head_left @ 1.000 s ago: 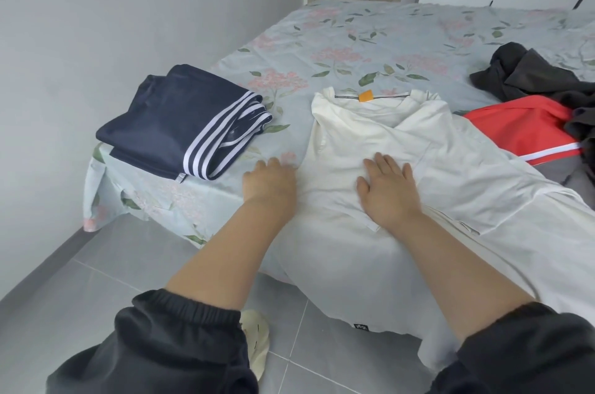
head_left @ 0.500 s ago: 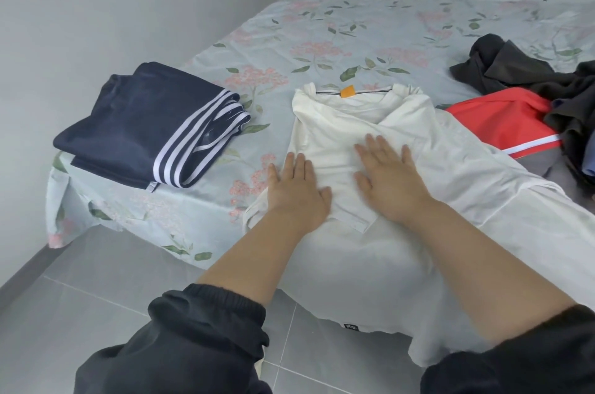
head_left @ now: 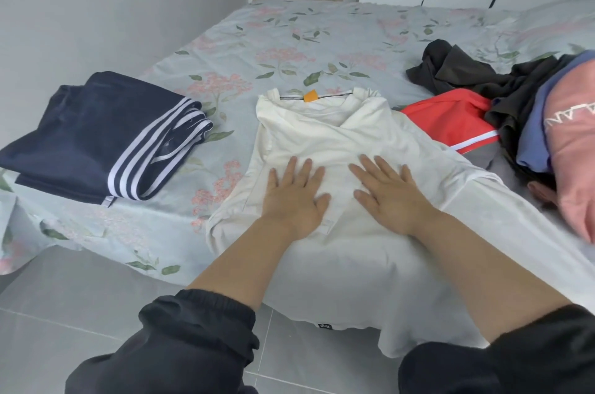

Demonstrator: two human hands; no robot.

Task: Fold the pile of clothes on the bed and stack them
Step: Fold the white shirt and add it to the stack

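Two flat hands lay on a white shirt [head_left: 338,139] on the bed [head_left: 289,33].

The left hand [head_left: 294,197] and the right hand [head_left: 392,197] were side by side on the middle of the shirt, palms down, fingers straight and spread, gripping nothing. The shirt lay at the near edge of the bed, its orange tag [head_left: 310,95] at the far end and its bottom hanging over the edge toward the floor [head_left: 64,297]. To the left, apart from the shirt, sat folded navy pants [head_left: 96,136] with white stripes. To the right was a pile not yet folded: a red top [head_left: 450,120] touching the shirt, dark clothes [head_left: 467,71] behind it, then a blue thing [head_left: 534,136] and a pink thing [head_left: 573,152]. Both arms had dark sleeves [head_left: 193,345] pushed up.
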